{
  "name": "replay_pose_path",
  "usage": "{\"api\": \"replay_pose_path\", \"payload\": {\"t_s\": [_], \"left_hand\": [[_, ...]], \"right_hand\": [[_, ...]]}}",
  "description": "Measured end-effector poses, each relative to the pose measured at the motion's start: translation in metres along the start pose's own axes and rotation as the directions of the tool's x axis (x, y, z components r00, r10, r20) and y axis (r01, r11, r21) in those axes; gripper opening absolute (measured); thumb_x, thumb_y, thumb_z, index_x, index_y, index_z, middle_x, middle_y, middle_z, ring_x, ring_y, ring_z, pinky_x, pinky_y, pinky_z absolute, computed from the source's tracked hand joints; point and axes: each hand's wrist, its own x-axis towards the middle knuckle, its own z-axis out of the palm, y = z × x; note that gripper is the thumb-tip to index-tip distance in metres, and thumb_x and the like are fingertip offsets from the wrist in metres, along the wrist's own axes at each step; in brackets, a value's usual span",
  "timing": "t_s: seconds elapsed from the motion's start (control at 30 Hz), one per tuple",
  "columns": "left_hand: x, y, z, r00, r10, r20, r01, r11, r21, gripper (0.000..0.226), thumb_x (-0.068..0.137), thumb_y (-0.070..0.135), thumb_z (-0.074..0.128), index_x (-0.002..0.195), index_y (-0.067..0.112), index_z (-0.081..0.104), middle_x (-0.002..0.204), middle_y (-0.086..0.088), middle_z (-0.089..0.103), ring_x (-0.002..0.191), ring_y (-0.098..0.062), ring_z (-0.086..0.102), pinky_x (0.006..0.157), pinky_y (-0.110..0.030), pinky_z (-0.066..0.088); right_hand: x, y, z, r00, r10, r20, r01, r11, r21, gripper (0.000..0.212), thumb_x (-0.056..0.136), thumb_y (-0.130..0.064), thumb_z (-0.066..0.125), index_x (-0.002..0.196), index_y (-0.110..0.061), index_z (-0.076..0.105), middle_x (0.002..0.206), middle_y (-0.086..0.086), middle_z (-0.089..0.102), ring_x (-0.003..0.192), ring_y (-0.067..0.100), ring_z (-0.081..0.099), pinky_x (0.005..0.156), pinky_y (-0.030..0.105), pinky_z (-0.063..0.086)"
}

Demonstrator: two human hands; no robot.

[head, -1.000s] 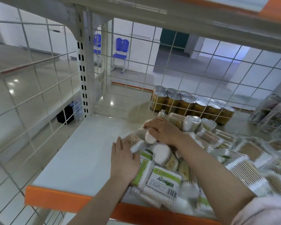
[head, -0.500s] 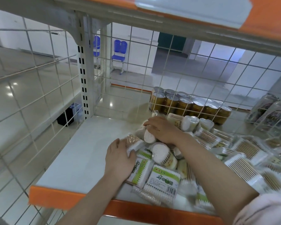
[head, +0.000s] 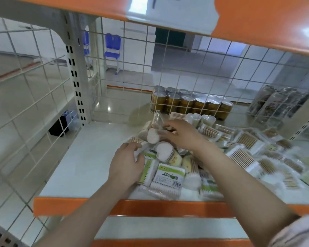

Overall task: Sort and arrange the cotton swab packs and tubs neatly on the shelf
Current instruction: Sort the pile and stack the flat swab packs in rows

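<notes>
Head view: a crinkly clear bag of round swab bundles (head: 152, 134) is pinched by the right hand (head: 183, 135), white ends forward. A flat clear pack of wooden swabs (head: 136, 140) is held under the curled left hand (head: 126, 163) on the white shelf (head: 89, 157).

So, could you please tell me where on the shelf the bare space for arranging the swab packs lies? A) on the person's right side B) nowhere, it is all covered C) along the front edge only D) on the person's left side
D: the white shelf lies bare to the left of the left hand, while the heap of cotton swab packs spreads from the middle to the right.
</notes>
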Motion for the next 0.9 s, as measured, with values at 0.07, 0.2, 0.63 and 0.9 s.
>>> {"api": "replay_pose_path", "payload": {"t_s": [0.07, 0.2, 0.63, 0.9], "left_hand": [[-0.002, 0.004, -0.001, 1.000, 0.021, 0.005, -0.021, 1.000, 0.012, 0.024, 0.085, 0.013, 0.054, 0.107, 0.013, 0.063, 0.107, -0.006, 0.059, 0.097, -0.025, 0.056, 0.082, -0.033, 0.045], [-0.012, 0.009, -0.004, 0.999, 0.050, 0.007, -0.050, 0.998, 0.044, 0.013, 0.082, 0.013, 0.055, 0.090, 0.013, 0.065, 0.093, -0.002, 0.061, 0.088, -0.025, 0.057, 0.078, -0.036, 0.047], [-0.044, -0.006, -0.024, 0.985, 0.018, 0.171, -0.026, 0.999, 0.048, 0.011, 0.085, 0.016, 0.054, 0.087, 0.027, 0.054, 0.097, 0.002, 0.053, 0.091, -0.020, 0.056, 0.083, -0.033, 0.046], [-0.062, -0.010, -0.021, 0.983, 0.015, 0.185, -0.023, 0.999, 0.042, 0.012, 0.086, 0.016, 0.053, 0.087, 0.028, 0.053, 0.094, 0.006, 0.050, 0.084, -0.012, 0.052, 0.079, -0.026, 0.044]], "right_hand": [[-0.014, -0.001, -0.005, 1.000, 0.024, -0.014, -0.024, 1.000, 0.016, 0.031, 0.092, -0.027, 0.052, 0.122, -0.021, 0.056, 0.122, -0.001, 0.058, 0.109, 0.017, 0.053, 0.089, 0.029, 0.043], [-0.042, -0.005, -0.012, 0.996, 0.087, -0.016, -0.086, 0.995, 0.047, 0.034, 0.091, -0.022, 0.053, 0.124, -0.020, 0.055, 0.126, 0.000, 0.055, 0.105, 0.016, 0.054, 0.085, 0.028, 0.044], [-0.109, -0.025, -0.003, 0.983, 0.181, -0.029, -0.181, 0.983, -0.007, 0.043, 0.083, -0.034, 0.065, 0.121, -0.013, 0.059, 0.115, 0.004, 0.060, 0.109, 0.019, 0.052, 0.091, 0.028, 0.040], [-0.121, -0.034, 0.003, 0.976, 0.165, 0.144, -0.144, 0.979, -0.142, 0.070, 0.072, -0.055, 0.069, 0.126, -0.012, 0.053, 0.125, 0.007, 0.050, 0.119, 0.024, 0.041, 0.101, 0.034, 0.033]]}}
